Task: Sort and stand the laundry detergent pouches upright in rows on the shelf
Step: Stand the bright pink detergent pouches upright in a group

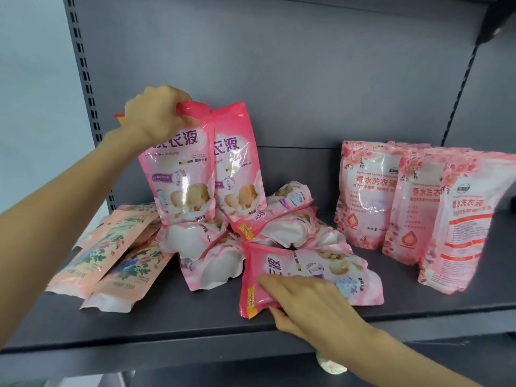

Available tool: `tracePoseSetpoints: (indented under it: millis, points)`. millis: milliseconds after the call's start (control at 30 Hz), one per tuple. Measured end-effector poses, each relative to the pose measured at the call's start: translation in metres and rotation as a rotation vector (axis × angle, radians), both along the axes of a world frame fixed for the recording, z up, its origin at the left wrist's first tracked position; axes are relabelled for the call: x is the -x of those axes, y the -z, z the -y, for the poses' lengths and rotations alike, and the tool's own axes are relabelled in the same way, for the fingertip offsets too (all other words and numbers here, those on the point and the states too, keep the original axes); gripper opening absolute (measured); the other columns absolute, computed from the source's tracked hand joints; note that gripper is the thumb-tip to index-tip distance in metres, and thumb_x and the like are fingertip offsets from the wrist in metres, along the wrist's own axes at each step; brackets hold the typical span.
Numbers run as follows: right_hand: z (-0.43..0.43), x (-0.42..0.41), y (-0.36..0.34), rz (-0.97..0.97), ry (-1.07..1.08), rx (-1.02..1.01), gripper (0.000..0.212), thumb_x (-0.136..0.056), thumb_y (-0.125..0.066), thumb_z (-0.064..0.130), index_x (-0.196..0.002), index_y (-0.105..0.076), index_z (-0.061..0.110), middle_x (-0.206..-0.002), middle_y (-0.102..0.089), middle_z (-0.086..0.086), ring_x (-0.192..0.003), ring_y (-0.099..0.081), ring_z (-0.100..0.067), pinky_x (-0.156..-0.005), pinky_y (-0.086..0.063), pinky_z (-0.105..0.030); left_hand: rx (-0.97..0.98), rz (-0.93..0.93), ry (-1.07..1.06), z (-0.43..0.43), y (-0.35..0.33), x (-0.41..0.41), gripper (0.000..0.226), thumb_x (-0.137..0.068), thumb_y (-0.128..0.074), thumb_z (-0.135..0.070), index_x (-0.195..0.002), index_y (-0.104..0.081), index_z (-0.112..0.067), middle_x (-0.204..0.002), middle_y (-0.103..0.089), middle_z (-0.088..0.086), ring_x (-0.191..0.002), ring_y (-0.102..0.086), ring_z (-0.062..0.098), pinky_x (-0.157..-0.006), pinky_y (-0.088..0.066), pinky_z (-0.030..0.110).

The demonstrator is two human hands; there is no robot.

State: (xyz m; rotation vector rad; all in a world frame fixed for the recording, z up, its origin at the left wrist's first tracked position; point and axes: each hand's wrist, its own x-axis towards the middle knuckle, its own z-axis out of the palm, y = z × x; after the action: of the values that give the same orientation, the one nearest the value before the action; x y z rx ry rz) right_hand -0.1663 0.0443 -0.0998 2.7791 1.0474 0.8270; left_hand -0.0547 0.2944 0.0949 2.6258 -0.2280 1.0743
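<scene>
Left hand (159, 115) clenched round the bunched tops of two pink pouches (184, 174), which hang upright over the middle pile (284, 233). Looks like both are in the grip, but the second top is partly hidden. Right hand (304, 300) pinches the near end of a flat pink pouch (307, 270) at the shelf (167, 328) front, fingers on top, thumb under the edge. Pile is more pink pouches lying jumbled mid-shelf. Peach floral pouches (111, 252) lie flat and overlapping at left. Rose-print pouches (402, 196) stand upright together at right, apart from the pile.
</scene>
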Motion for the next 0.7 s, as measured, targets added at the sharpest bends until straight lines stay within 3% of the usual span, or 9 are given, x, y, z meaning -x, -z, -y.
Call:
tracePoseSetpoints:
  millis: [167, 233, 300, 367, 433, 500, 567, 633, 700]
  points:
    - [-0.002, -0.004, -0.007, -0.098, 0.044, 0.022, 0.060, -0.035, -0.081, 0.034, -0.094, -0.068, 0.029, -0.077, -0.064, 0.020, -0.060, -0.058, 0.001, -0.058, -0.046, -0.013, -0.013, 0.033, 0.011, -0.001, 0.001, 0.001, 0.025, -0.084, -0.064, -0.038, -0.094, -0.067, -0.015, -0.090, -0.066, 0.010, -0.090, -0.058, 0.036, -0.071, -0.037, 0.036]
    - [-0.005, 0.001, -0.023, -0.176, 0.074, 0.052, 0.065, -0.053, -0.079, 0.037, -0.115, -0.061, 0.025, -0.101, -0.064, 0.015, -0.083, -0.060, -0.002, -0.074, -0.046, -0.016, -0.020, 0.046, 0.012, 0.000, 0.002, 0.000, 0.026, -0.085, -0.064, -0.039, -0.091, -0.066, -0.015, -0.088, -0.066, 0.010, -0.089, -0.057, 0.036, -0.070, -0.037, 0.037]
    - [-0.004, 0.001, -0.029, -0.334, 0.054, 0.069, 0.060, -0.084, -0.060, 0.020, -0.138, -0.034, 0.017, -0.129, -0.049, 0.001, -0.111, -0.049, -0.017, -0.091, -0.036, -0.028, -0.025, 0.054, 0.011, 0.001, 0.003, 0.000, 0.025, -0.085, -0.064, -0.038, -0.090, -0.066, -0.014, -0.087, -0.065, 0.009, -0.087, -0.056, 0.035, -0.070, -0.037, 0.037]
    - [-0.009, 0.000, -0.030, -0.371, 0.101, 0.103, 0.057, -0.088, -0.049, 0.008, -0.140, -0.026, 0.013, -0.135, -0.042, -0.005, -0.115, -0.045, -0.025, -0.089, -0.034, -0.034, -0.033, 0.057, 0.012, 0.002, 0.003, 0.000, 0.024, -0.085, -0.064, -0.037, -0.088, -0.065, -0.014, -0.083, -0.063, 0.008, -0.082, -0.053, 0.032, -0.070, -0.038, 0.038]
    - [-0.009, -0.005, -0.019, -0.248, 0.101, 0.076, 0.054, -0.079, -0.058, 0.006, -0.130, -0.041, 0.012, -0.122, -0.052, -0.004, -0.102, -0.054, -0.023, -0.070, -0.033, -0.030, -0.039, 0.056, 0.004, 0.002, 0.003, 0.000, 0.022, -0.085, -0.064, -0.036, -0.085, -0.064, -0.014, -0.081, -0.061, 0.007, -0.081, -0.052, 0.032, -0.070, -0.040, 0.039]
    - [-0.005, -0.008, -0.010, -0.179, 0.136, 0.054, 0.050, -0.048, -0.081, 0.015, -0.093, -0.060, 0.019, -0.079, -0.062, 0.007, -0.063, -0.059, -0.012, -0.051, -0.025, -0.023, -0.041, 0.057, -0.002, 0.002, 0.003, 0.001, 0.022, -0.085, -0.064, -0.036, -0.085, -0.064, -0.014, -0.080, -0.061, 0.007, -0.080, -0.052, 0.031, -0.070, -0.039, 0.039]
    - [0.003, -0.015, -0.004, -0.100, 0.149, 0.036, 0.053, -0.029, -0.086, 0.016, -0.070, -0.054, 0.024, -0.054, -0.052, 0.011, -0.041, -0.048, -0.008, -0.039, -0.021, -0.020, -0.041, 0.060, 0.000, 0.002, 0.003, 0.001, 0.023, -0.085, -0.064, -0.036, -0.088, -0.065, -0.014, -0.081, -0.061, 0.007, -0.079, -0.051, 0.030, -0.069, -0.038, 0.038]
    - [0.012, -0.019, -0.002, -0.062, 0.098, -0.048, 0.044, -0.040, -0.086, 0.011, -0.065, -0.051, 0.023, -0.051, -0.050, 0.009, -0.039, -0.048, -0.010, -0.034, -0.028, -0.020, -0.046, 0.064, -0.007, 0.003, 0.003, 0.001, 0.023, -0.086, -0.064, -0.036, -0.091, -0.065, -0.013, -0.083, -0.062, 0.008, -0.079, -0.051, 0.030, -0.069, -0.039, 0.040]
    - [0.019, -0.019, -0.009, -0.090, 0.055, -0.227, 0.027, -0.063, -0.075, 0.010, -0.067, -0.051, 0.020, -0.053, -0.054, 0.006, -0.043, -0.051, -0.015, -0.036, -0.040, -0.026, -0.059, 0.068, -0.016, 0.004, 0.002, 0.002, 0.024, -0.087, -0.063, -0.035, -0.093, -0.066, -0.012, -0.087, -0.064, 0.010, -0.083, -0.054, 0.033, -0.070, -0.039, 0.041]
